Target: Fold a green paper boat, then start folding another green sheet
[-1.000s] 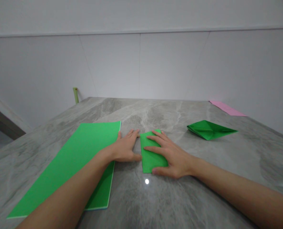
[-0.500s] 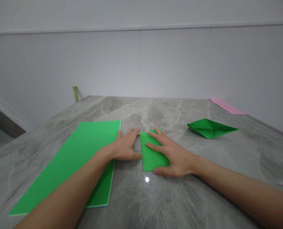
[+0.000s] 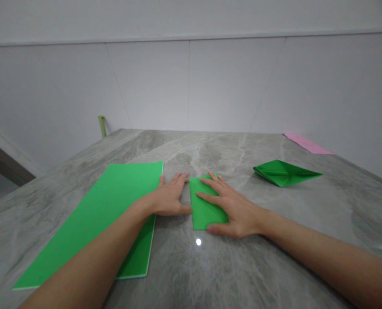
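Observation:
A small folded green paper [image 3: 203,210] lies flat on the grey marble table [image 3: 210,270] in front of me. My right hand [image 3: 232,208] rests on it, fingers stretched out and spread, pressing it down. My left hand [image 3: 169,198] lies flat on the table just left of the paper, fingers extended, its thumb touching the paper's left edge. Neither hand grips anything.
A stack of large green sheets [image 3: 103,214] lies under my left forearm. A folded green paper shape [image 3: 284,172] sits at the right. A pink sheet [image 3: 308,144] lies at the far right by the white wall. A green post [image 3: 102,126] stands at the far left corner.
The hands have hardly moved; the view has shifted slightly, and both hands stay flat on and beside the folded paper.

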`<act>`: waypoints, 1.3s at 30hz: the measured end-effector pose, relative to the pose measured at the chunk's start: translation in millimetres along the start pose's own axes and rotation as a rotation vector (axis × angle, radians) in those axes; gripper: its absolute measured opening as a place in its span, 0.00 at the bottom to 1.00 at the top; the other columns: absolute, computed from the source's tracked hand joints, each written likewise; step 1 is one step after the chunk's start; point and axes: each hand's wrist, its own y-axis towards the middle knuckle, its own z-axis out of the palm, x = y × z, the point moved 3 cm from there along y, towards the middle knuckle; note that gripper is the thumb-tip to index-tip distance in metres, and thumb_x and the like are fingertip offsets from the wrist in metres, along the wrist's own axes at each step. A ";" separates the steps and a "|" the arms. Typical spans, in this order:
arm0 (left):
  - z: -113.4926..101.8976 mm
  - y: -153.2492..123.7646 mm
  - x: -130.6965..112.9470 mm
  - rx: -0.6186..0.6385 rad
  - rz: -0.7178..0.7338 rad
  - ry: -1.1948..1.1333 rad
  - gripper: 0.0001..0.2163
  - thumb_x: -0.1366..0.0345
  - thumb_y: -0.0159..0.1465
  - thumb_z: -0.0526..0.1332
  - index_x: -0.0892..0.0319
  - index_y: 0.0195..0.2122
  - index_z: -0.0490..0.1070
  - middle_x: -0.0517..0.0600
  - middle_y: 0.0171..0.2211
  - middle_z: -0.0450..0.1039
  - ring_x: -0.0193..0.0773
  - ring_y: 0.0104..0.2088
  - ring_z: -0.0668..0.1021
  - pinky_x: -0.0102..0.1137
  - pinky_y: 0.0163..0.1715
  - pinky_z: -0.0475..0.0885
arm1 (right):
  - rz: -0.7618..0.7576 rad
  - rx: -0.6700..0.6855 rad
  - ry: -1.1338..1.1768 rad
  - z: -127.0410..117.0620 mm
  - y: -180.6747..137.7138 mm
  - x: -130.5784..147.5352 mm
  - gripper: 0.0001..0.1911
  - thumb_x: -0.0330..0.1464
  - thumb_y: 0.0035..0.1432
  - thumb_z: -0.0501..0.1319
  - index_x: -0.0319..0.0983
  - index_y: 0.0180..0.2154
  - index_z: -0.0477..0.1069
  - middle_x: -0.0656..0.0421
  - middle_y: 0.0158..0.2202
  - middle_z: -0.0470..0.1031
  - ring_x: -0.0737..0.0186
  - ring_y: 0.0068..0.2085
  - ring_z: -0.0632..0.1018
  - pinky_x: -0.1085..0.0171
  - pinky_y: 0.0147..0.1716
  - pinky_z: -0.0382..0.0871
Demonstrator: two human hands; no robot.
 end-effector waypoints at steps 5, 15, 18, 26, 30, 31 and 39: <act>0.6 1.0 1.8 -0.007 0.009 -0.017 0.43 0.53 0.57 0.56 0.64 0.69 0.38 0.61 0.71 0.37 0.52 0.70 0.41 0.62 0.62 0.34 | 0.001 -0.010 0.030 -0.8 -0.3 -0.2 0.46 0.55 0.50 0.65 0.39 0.64 0.61 0.43 0.70 0.46 0.32 0.69 0.42 0.33 0.63 0.39; 6.4 7.4 6.0 -0.154 -0.067 -0.034 0.38 0.53 0.60 0.54 0.66 0.67 0.43 0.66 0.69 0.44 0.54 0.69 0.50 0.59 0.64 0.41 | 0.009 0.014 0.005 -1.7 0.3 0.8 0.46 0.55 0.50 0.64 0.39 0.64 0.61 0.42 0.70 0.46 0.32 0.69 0.42 0.33 0.62 0.40; 7.0 8.6 7.0 -0.153 -0.084 -0.028 0.37 0.54 0.60 0.54 0.66 0.67 0.43 0.66 0.69 0.44 0.54 0.69 0.49 0.57 0.64 0.41 | 0.008 0.021 0.007 -2.6 0.7 1.2 0.46 0.55 0.50 0.64 0.39 0.64 0.61 0.42 0.69 0.47 0.31 0.69 0.43 0.33 0.62 0.40; 5.6 8.4 6.5 -0.154 -0.088 -0.035 0.34 0.55 0.60 0.55 0.65 0.64 0.50 0.64 0.70 0.44 0.54 0.69 0.49 0.58 0.64 0.41 | 0.001 -0.003 0.035 -3.6 0.7 1.0 0.45 0.53 0.48 0.67 0.38 0.62 0.64 0.43 0.69 0.47 0.31 0.69 0.43 0.34 0.63 0.40; 4.8 7.8 6.4 -0.159 -0.077 -0.040 0.33 0.55 0.60 0.56 0.64 0.64 0.50 0.64 0.70 0.44 0.54 0.69 0.50 0.59 0.63 0.41 | -0.005 -0.012 0.033 -3.2 0.6 0.5 0.44 0.53 0.49 0.66 0.38 0.62 0.64 0.42 0.69 0.47 0.32 0.69 0.43 0.34 0.63 0.41; 4.7 7.7 6.7 -0.161 -0.076 -0.040 0.33 0.55 0.60 0.56 0.63 0.65 0.50 0.64 0.70 0.45 0.54 0.69 0.50 0.59 0.63 0.41 | -0.007 -0.012 0.031 -3.1 0.6 0.3 0.44 0.53 0.49 0.66 0.38 0.62 0.64 0.42 0.69 0.47 0.32 0.69 0.43 0.34 0.63 0.42; 4.2 7.2 9.7 -0.185 -0.042 -0.026 0.30 0.56 0.60 0.57 0.60 0.62 0.56 0.62 0.69 0.46 0.55 0.69 0.51 0.63 0.62 0.43 | 0.000 -0.010 0.026 -3.8 0.6 0.5 0.43 0.53 0.48 0.66 0.37 0.61 0.65 0.42 0.69 0.48 0.32 0.69 0.42 0.35 0.63 0.44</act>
